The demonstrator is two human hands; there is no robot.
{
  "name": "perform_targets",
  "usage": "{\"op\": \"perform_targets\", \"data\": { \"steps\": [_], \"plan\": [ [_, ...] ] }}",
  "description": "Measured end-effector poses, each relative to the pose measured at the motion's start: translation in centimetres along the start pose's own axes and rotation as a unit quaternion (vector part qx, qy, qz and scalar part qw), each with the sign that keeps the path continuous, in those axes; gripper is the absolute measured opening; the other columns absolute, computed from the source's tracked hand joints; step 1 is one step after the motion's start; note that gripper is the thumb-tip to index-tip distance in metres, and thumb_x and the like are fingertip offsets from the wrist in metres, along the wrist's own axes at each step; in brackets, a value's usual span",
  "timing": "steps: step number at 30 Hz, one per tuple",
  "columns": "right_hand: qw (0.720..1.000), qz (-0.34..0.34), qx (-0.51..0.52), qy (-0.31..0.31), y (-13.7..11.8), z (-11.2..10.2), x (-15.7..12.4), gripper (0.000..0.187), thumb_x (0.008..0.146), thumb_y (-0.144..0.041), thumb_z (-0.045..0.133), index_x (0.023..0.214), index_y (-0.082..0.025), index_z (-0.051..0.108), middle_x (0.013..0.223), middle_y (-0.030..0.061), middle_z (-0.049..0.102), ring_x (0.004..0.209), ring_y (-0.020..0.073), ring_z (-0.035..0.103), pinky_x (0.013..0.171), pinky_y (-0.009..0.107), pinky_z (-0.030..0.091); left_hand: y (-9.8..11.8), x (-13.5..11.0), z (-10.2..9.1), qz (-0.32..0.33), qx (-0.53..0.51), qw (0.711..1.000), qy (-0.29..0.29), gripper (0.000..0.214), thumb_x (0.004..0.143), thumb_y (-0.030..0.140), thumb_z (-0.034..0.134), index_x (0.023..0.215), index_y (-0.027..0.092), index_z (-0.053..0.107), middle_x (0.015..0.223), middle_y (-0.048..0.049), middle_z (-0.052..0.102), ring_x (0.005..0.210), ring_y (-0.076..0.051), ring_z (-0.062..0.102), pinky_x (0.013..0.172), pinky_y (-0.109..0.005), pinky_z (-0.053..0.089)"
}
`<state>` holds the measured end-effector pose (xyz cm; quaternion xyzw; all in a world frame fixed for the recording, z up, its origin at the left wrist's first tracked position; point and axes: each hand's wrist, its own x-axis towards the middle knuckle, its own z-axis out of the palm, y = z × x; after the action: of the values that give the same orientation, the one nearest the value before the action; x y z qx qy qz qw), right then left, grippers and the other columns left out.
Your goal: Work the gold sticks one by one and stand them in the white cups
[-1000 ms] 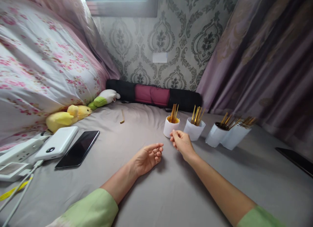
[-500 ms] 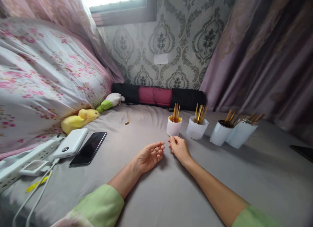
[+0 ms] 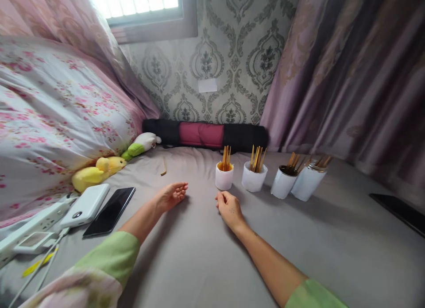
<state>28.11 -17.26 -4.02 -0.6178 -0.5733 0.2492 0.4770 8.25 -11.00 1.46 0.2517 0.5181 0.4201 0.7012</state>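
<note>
My left hand (image 3: 171,195) rests on the grey bed sheet (image 3: 206,263), palm up, fingers loosely curled and apart, holding nothing. A single wooden stick (image 3: 164,166) lies on the sheet beyond it. My right hand (image 3: 229,208) lies on the sheet just in front of the leftmost white cup (image 3: 224,176), fingers curled in; nothing shows in them. Four white cups stand in a row, each with several wooden sticks: the second cup (image 3: 253,177), the third cup (image 3: 282,183) and the fourth cup (image 3: 307,184).
At the left lie a black phone (image 3: 109,205), a white power bank (image 3: 85,205), a power strip (image 3: 29,226) with cables, and yellow (image 3: 96,171) and green plush toys (image 3: 141,144). A floral quilt (image 3: 49,117) is piled left. A black-and-red roll (image 3: 206,134) lies against the wall. Curtains hang right.
My left hand has slid left and forward, away from my right hand, toward the loose stick. My right hand has drawn back slightly from the first cup. The view shifted.
</note>
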Motion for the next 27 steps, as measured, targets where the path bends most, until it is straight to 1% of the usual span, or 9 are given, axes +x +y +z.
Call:
{"op": "perform_targets", "data": {
  "steps": [3,6,12,16,19,23,25,27],
  "plan": [
    [1.000,-0.001,0.001,0.005,0.1,0.1,-0.1,0.032,0.085,-0.037,0.038,0.071,-0.018,0.060,0.054,0.0009,0.059,0.045,0.0114,0.051,0.046,0.020,0.035,2.0,1.4,-1.4,0.019,0.036,0.998,0.057,0.008,0.076,0.005,0.053,0.069,0.010,0.055,0.058,-0.0017,0.055,0.041,-0.004,0.047,0.036,-0.013,0.038],
    [1.000,-0.003,0.001,0.003,0.2,0.1,-0.2,0.032,0.085,-0.036,0.038,0.071,-0.018,0.060,0.054,0.0007,0.058,0.045,0.0113,0.050,0.046,0.020,0.035,3.6,2.5,-2.4,0.044,0.072,0.991,0.102,0.010,0.074,0.005,0.054,0.066,0.011,0.054,0.056,-0.0011,0.055,0.041,-0.004,0.047,0.037,-0.013,0.038],
    [1.000,-0.004,-0.005,0.001,0.1,0.0,-0.3,0.032,0.086,-0.035,0.037,0.071,-0.018,0.059,0.057,0.0022,0.060,0.047,0.0115,0.051,0.047,0.020,0.035,6.1,4.0,-3.7,0.083,0.159,0.972,0.152,0.012,0.064,0.007,0.062,0.061,0.012,0.052,0.056,-0.0015,0.056,0.044,-0.006,0.047,0.041,-0.015,0.039],
    [1.000,-0.007,-0.008,0.001,0.0,-0.1,-0.4,0.032,0.086,-0.035,0.037,0.070,-0.018,0.059,0.060,0.0029,0.061,0.049,0.0113,0.052,0.048,0.019,0.036,6.9,4.7,-3.9,0.097,0.233,0.955,0.158,0.012,0.060,0.011,0.064,0.064,0.012,0.052,0.056,-0.0012,0.057,0.047,-0.007,0.049,0.043,-0.017,0.039],
    [1.000,-0.008,0.000,0.001,0.0,-0.1,-0.4,0.033,0.086,-0.036,0.036,0.070,-0.017,0.059,0.060,0.0032,0.061,0.050,0.0113,0.052,0.048,0.019,0.035,7.3,5.1,-3.7,0.104,0.292,0.936,0.164,0.010,0.063,0.014,0.061,0.063,0.012,0.051,0.054,-0.0004,0.056,0.046,-0.007,0.047,0.043,-0.017,0.036],
    [1.000,-0.004,0.009,-0.008,-0.1,-0.2,-0.5,0.033,0.086,-0.037,0.037,0.071,-0.017,0.059,0.060,0.0027,0.060,0.050,0.0115,0.051,0.047,0.020,0.035,7.7,5.6,-3.3,0.105,0.363,0.908,0.183,0.009,0.066,0.014,0.059,0.062,0.012,0.051,0.050,0.0004,0.053,0.043,-0.007,0.043,0.044,-0.018,0.034],
    [1.000,-0.003,0.011,-0.011,-0.2,-0.4,-0.5,0.033,0.086,-0.037,0.037,0.071,-0.018,0.059,0.060,0.0026,0.060,0.051,0.0116,0.051,0.048,0.020,0.035,7.9,5.9,-3.3,0.102,0.392,0.894,0.192,0.008,0.068,0.014,0.058,0.064,0.012,0.052,0.051,-0.0001,0.053,0.044,-0.007,0.043,0.044,-0.019,0.034],
    [1.000,-0.003,0.012,-0.016,-0.4,-0.5,-0.5,0.033,0.086,-0.038,0.037,0.072,-0.017,0.059,0.060,0.0026,0.060,0.051,0.0117,0.050,0.048,0.020,0.035,8.0,6.3,-3.2,0.097,0.417,0.881,0.199,0.007,0.072,0.016,0.058,0.069,0.010,0.054,0.057,-0.0020,0.056,0.048,-0.008,0.046,0.046,-0.020,0.036]
  ]
}}
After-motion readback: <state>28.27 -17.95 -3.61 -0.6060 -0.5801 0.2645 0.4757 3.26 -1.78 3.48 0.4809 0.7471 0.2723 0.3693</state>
